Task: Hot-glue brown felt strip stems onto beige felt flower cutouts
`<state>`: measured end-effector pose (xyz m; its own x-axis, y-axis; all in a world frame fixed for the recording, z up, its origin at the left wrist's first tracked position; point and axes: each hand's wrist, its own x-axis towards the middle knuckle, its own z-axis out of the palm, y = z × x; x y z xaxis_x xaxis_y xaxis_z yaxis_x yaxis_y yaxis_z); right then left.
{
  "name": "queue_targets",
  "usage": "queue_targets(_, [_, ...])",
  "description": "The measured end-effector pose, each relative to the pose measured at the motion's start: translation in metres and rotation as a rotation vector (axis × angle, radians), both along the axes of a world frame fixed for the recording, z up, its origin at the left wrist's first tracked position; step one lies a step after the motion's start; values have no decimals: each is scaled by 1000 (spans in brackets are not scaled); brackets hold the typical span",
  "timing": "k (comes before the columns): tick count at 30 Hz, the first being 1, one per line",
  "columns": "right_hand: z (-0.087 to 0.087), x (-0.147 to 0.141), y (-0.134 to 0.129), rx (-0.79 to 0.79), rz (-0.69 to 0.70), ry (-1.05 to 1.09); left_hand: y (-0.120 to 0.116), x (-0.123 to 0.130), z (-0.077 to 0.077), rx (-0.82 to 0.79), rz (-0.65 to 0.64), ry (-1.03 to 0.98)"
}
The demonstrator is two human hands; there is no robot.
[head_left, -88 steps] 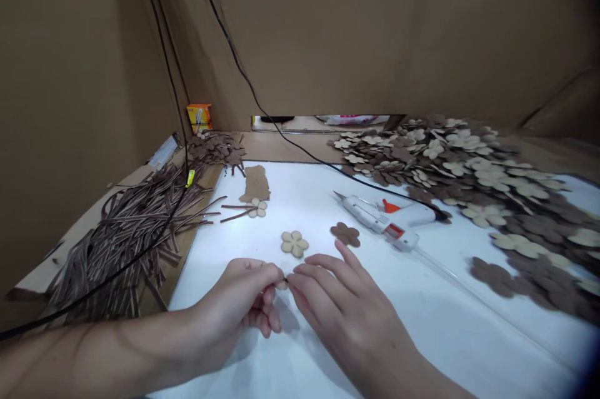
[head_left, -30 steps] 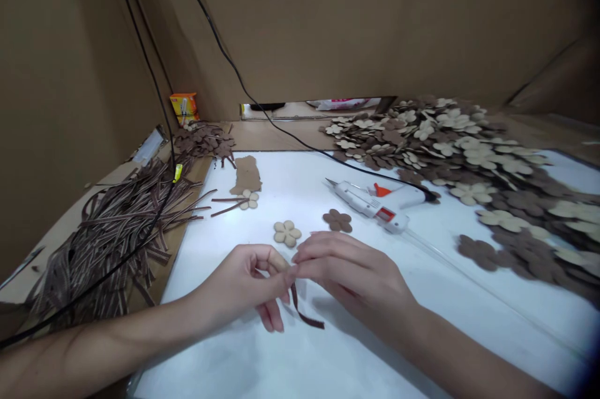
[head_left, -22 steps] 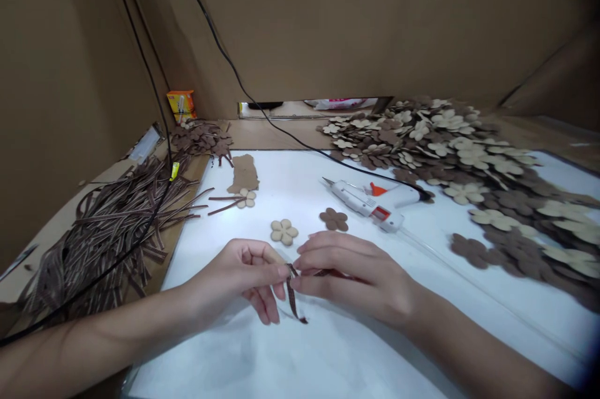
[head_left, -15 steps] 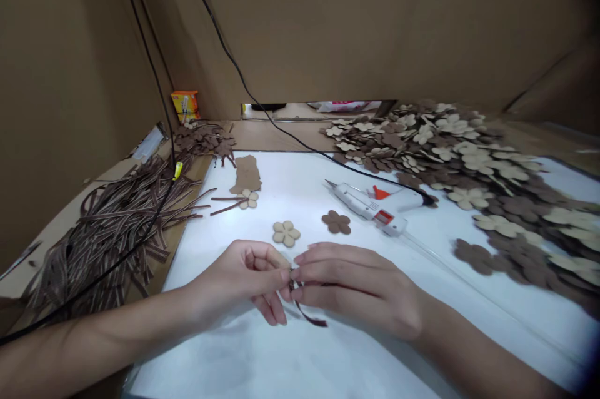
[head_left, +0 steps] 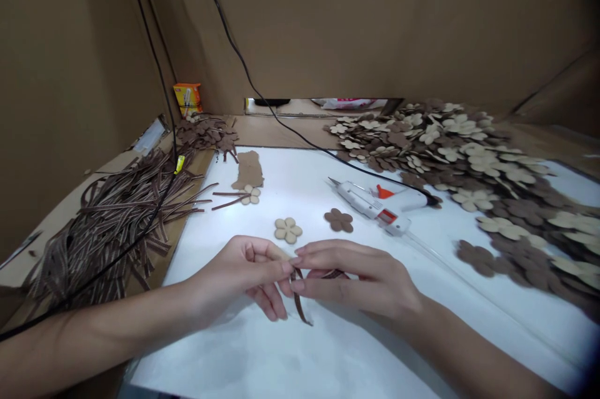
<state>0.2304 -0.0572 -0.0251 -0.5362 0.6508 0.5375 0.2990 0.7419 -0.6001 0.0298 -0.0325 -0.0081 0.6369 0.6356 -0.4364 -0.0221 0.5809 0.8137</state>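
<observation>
Both hands meet over the white board [head_left: 225,361]. A brown ribbon [head_left: 300,306] with light stitching hangs down between them, and another stretch of it shows behind the right fingers. My left hand [head_left: 262,274] pinches the ribbon between thumb and forefinger. My right hand [head_left: 342,271] has its fingertips closed on the same ribbon from the other side. Just beyond the hands lie a beige flower [head_left: 287,231] and a brown flower [head_left: 338,220], both flat. Farther left, a beige flower [head_left: 250,194] rests with two ribbon ends sticking out beside a brown cardboard scrap [head_left: 249,170].
A white glue gun [head_left: 370,202] lies behind my right hand, its black cable crossing the board. Flower pieces [head_left: 487,161] are heaped at right. Ribbons [head_left: 112,217] pile up at left, near more brown flowers [head_left: 206,134] and an orange box [head_left: 187,99].
The ribbon's hanging end has swung left and now hangs more steeply. A further stretch of ribbon shows behind my right fingers. The view has shifted slightly.
</observation>
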Motion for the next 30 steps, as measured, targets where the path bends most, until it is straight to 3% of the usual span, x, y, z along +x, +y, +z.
queue_targets(4, [2,2,2,167,37,-52,-2,1,0,-2,45,24])
queue_targets(11, [9,4,0,112,65,-171,-4,0,-4,50,187,51])
queue_targets(19, [17,7,-2,399,19,-451,-2,-1,-5,-57,180,-37])
queue_targets(25, [13,10,-4,181,28,-374,6,-4,-10,-135,90,1])
queue_targets(30, [9,10,-4,115,67,-295,9,-3,-13,-73,99,-10])
